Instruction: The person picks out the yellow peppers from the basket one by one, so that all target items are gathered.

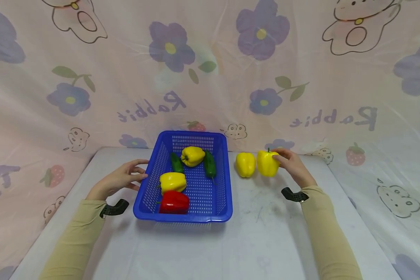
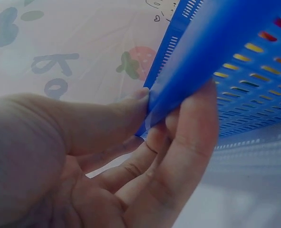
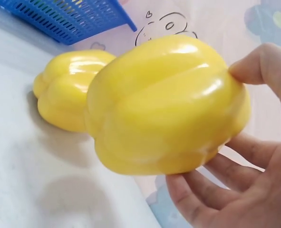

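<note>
My left grip is pinching the basket at nine o'clock, five peppers inside; right grip holding a sixth at three, a seventh outside.

smooth, glossy yellow pepper, shiny red pepper, smooth plastic basket, matt cloth sleeve

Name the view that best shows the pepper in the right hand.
Right wrist: the held yellow pepper looms large and close. The head view shows it smaller, with its green stem; the left wrist view misses it.
</note>
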`<state>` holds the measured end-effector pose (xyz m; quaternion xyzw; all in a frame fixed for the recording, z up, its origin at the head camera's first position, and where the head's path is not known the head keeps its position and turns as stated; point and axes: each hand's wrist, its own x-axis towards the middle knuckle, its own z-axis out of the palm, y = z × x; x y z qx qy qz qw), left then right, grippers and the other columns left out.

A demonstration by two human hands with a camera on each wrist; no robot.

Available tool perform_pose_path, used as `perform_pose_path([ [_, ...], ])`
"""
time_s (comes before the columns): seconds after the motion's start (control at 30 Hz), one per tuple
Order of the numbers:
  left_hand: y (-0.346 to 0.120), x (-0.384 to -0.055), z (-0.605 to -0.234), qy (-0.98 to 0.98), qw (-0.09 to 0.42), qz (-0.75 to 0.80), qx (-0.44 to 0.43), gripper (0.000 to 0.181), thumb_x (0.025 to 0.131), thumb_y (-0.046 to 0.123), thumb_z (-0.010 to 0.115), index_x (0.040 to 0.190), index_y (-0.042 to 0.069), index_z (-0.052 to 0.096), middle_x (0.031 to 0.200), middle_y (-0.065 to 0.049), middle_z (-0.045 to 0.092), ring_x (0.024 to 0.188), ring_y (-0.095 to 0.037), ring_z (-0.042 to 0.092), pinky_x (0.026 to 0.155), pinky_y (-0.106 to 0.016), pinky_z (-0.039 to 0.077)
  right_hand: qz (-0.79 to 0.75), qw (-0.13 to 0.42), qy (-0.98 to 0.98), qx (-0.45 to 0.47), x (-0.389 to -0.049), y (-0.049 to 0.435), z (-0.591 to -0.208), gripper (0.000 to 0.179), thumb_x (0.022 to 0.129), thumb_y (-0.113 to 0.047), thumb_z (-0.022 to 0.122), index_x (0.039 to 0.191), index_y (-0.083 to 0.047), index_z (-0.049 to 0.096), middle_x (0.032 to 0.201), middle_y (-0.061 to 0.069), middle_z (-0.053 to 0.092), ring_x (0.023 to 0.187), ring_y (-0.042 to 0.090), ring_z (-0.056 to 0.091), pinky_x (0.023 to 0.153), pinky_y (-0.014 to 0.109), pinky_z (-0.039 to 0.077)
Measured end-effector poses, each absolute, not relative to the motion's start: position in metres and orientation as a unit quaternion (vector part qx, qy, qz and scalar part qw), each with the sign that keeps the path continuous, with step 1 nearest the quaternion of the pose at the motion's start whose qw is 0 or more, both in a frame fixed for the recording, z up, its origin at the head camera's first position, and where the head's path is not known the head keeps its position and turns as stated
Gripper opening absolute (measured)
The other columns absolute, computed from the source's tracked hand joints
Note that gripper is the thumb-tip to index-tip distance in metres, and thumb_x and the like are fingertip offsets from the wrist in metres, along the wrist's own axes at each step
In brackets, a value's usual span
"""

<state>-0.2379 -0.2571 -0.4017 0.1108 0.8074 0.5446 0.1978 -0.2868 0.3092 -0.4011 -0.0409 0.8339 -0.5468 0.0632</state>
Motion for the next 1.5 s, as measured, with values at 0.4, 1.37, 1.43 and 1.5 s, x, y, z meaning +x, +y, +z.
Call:
perform_pose_path([
  [0.4, -0.255, -0.236, -0.398, 0.809, 0.202, 0.543, 0.104, 0.066, 0.097, 0.017, 0.058, 0.149, 0.002, 0.02, 0.114, -0.024, 0.053, 0.091, -0.031, 0.063, 0.074, -0.044, 0.057, -0.561, 0.046, 0.827, -0.007, -0.294, 0.317, -0.426, 0.057, 0.097, -0.033, 0.056, 0.135, 0.005, 0.037, 0.138, 0.025, 0.042, 0.119, 0.034, 0.046, 0.083, 0.023, 0.05],
  [1.37, -0.254, -0.233, -0.396, 0.812, 0.193, 0.54, 0.107, 0.065, 0.097, 0.017, 0.058, 0.148, 0.002, 0.022, 0.111, -0.023, 0.053, 0.089, -0.029, 0.063, 0.073, -0.043, 0.057, -0.553, 0.03, 0.829, 0.078, -0.296, 0.3, -0.456, 0.072, 0.094, -0.05, 0.053, 0.145, -0.001, 0.035, 0.145, 0.021, 0.036, 0.128, 0.034, 0.038, 0.105, 0.044, 0.036],
  [1.43, -0.254, -0.233, -0.396, 0.813, 0.193, 0.539, 0.107, 0.065, 0.097, 0.017, 0.058, 0.148, 0.001, 0.022, 0.111, -0.023, 0.053, 0.089, -0.029, 0.063, 0.073, -0.043, 0.057, -0.553, 0.027, 0.829, 0.081, -0.297, 0.299, -0.458, 0.073, 0.095, -0.051, 0.051, 0.146, -0.002, 0.034, 0.146, 0.021, 0.036, 0.129, 0.034, 0.038, 0.106, 0.044, 0.035],
  [1.5, -0.254, -0.233, -0.396, 0.812, 0.194, 0.539, 0.108, 0.065, 0.097, 0.017, 0.058, 0.148, 0.001, 0.022, 0.111, -0.023, 0.053, 0.089, -0.029, 0.063, 0.074, -0.043, 0.057, -0.557, 0.024, 0.826, 0.086, -0.298, 0.298, -0.46, 0.072, 0.095, -0.051, 0.051, 0.146, -0.003, 0.034, 0.146, 0.019, 0.036, 0.129, 0.033, 0.038, 0.106, 0.044, 0.035],
])
